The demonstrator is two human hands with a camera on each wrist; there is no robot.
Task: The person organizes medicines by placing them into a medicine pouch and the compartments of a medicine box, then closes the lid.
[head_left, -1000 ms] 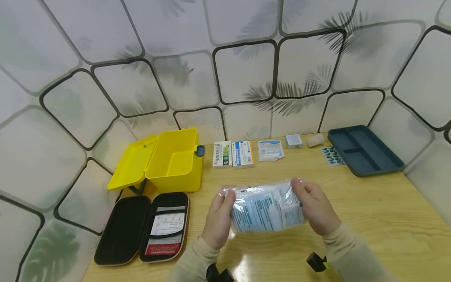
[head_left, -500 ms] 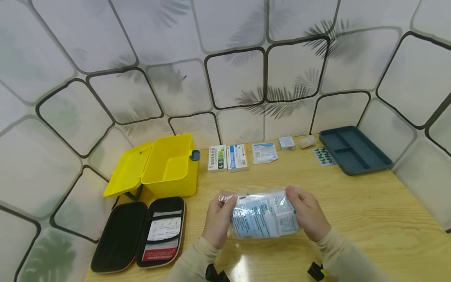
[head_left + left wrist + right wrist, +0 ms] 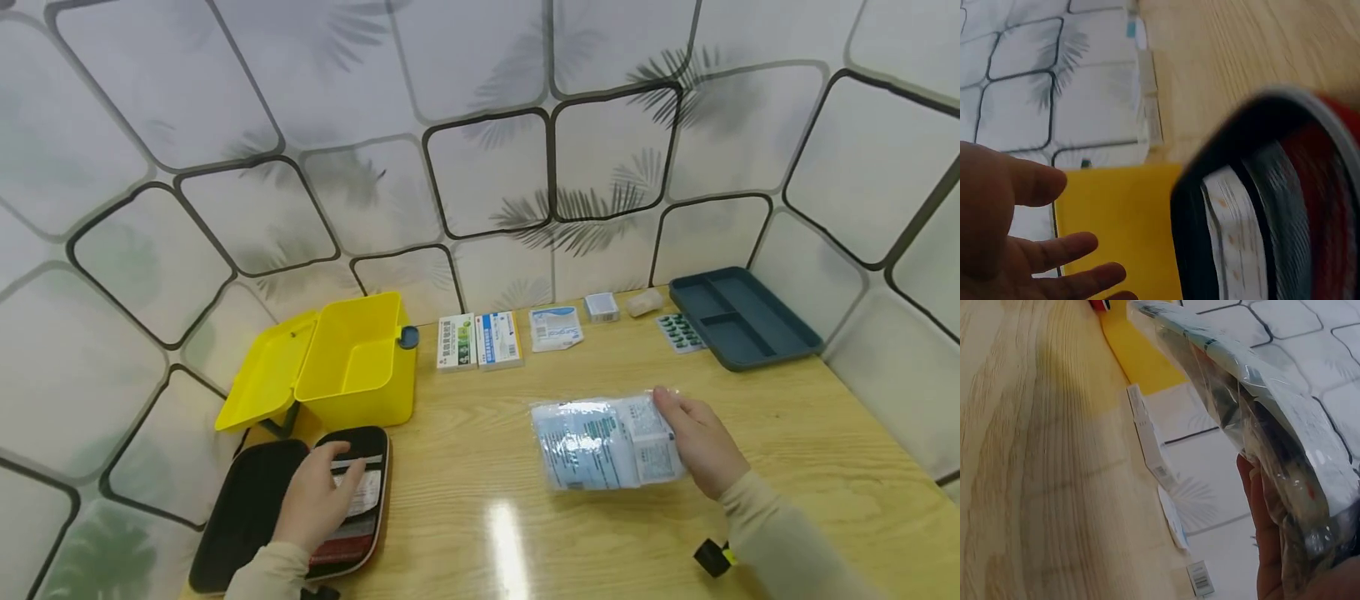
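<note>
A clear plastic bag of packaged supplies [image 3: 592, 446], with pale blue and white printed packets inside, hangs above the table. My right hand [image 3: 701, 442] grips its right end between thumb and fingers; the right wrist view shows the bag [image 3: 1272, 419] edge-on. Over the unzipped black case [image 3: 251, 508] at the left is my left hand [image 3: 318, 496], empty, its fingers spread and loosely bent. In the left wrist view that hand [image 3: 1035, 237] appears beside the case, whose pockets hold a white printed card [image 3: 1235, 231] and something red.
Behind the case stands a yellow box [image 3: 356, 367] with its lid swung open. Along the wall lie two medicine boxes [image 3: 477, 340], a white packet [image 3: 555, 328], a small box [image 3: 602, 307], a beige roll [image 3: 644, 302], a blister pack [image 3: 680, 333] and a dark blue divided tray [image 3: 742, 317].
My left hand has let go of the bag and moved left over the black case. The right hand alone holds the bag, which has shifted to the right.
</note>
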